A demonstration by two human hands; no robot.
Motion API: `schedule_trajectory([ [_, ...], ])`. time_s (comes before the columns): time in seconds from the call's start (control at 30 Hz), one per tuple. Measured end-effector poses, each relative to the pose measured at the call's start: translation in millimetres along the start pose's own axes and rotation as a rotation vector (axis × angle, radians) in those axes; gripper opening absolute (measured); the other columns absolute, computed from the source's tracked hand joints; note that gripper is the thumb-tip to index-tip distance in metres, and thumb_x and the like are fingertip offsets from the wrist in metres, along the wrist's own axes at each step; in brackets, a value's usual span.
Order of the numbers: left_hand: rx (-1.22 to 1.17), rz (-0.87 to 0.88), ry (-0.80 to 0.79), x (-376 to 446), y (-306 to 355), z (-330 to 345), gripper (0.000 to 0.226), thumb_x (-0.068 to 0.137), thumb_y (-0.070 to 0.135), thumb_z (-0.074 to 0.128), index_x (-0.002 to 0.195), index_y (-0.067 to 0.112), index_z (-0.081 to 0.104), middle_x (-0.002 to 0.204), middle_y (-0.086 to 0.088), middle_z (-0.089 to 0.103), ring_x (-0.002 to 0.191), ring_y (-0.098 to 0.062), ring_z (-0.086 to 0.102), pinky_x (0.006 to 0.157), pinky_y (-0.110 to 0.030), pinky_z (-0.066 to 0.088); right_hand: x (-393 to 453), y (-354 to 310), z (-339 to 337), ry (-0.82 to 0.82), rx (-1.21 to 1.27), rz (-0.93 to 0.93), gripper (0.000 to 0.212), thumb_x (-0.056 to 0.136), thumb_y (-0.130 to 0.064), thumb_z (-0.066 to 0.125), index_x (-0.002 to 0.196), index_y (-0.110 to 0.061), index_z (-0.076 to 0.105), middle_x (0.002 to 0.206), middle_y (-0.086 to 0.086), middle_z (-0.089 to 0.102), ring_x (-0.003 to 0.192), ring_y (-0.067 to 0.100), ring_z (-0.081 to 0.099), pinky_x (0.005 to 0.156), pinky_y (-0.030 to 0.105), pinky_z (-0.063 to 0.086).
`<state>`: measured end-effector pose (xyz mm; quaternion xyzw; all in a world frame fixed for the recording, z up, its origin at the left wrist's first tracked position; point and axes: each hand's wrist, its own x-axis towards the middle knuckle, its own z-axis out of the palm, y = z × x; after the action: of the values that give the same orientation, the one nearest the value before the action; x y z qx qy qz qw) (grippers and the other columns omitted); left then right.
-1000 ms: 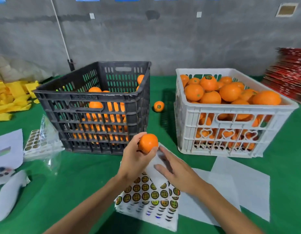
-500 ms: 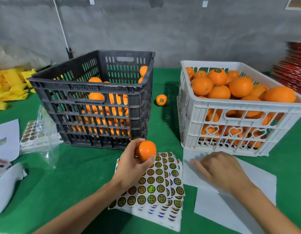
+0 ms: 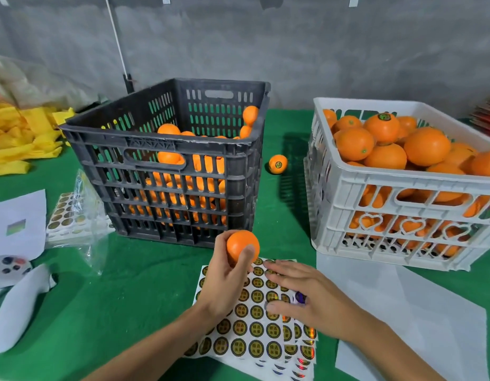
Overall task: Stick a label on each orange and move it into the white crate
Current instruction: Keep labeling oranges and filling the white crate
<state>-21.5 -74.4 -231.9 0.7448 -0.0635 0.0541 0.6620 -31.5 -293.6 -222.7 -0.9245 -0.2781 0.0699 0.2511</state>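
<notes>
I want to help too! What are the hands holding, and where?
The left hand grips an orange around its lower half. The right hand holds nothing, resting on the labels.

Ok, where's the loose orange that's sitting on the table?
In the head view, the loose orange sits on the green table in the gap between the black crate and the white crate.

Green bench (image 3: 145, 292); black crate (image 3: 161, 160), white crate (image 3: 389, 221) with heart cutouts; orange fruit (image 3: 242, 247); gold-on-black round stickers on sheet (image 3: 254, 331); yellow cloth (image 3: 21, 138).
</notes>
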Motion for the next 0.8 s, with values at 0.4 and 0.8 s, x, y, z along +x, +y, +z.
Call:
schedule_trajectory([
  [0.4, -0.066, 0.014, -0.017, 0.9, -14.0, -0.8, 0.045, 0.092, 0.067, 0.053, 0.130, 0.043, 0.045, 0.079, 0.005, 0.066, 0.065, -0.014, 0.060, 0.069, -0.027, 0.056, 4.8, 6.7, 8.8, 0.153, -0.002, -0.087, 0.053, 0.094, -0.068, 0.054, 0.133, -0.035, 0.067, 0.143, -0.034, 0.051, 0.139, -0.009, 0.037, 0.117, 0.027, 0.033],
  [0.8, -0.088, -0.024, -0.008, 0.3, -5.8, -0.2, 0.039, 0.098, 0.052, 0.053, 0.131, 0.032, 0.047, 0.076, -0.001, 0.067, 0.063, -0.017, 0.059, 0.064, -0.025, 0.052, 0.1, 7.6, 13.3, 0.144, 0.187, -0.019, 0.067, 0.078, -0.069, 0.074, 0.131, -0.029, 0.067, 0.129, -0.049, 0.050, 0.135, -0.013, 0.037, 0.104, 0.000, 0.028],
])
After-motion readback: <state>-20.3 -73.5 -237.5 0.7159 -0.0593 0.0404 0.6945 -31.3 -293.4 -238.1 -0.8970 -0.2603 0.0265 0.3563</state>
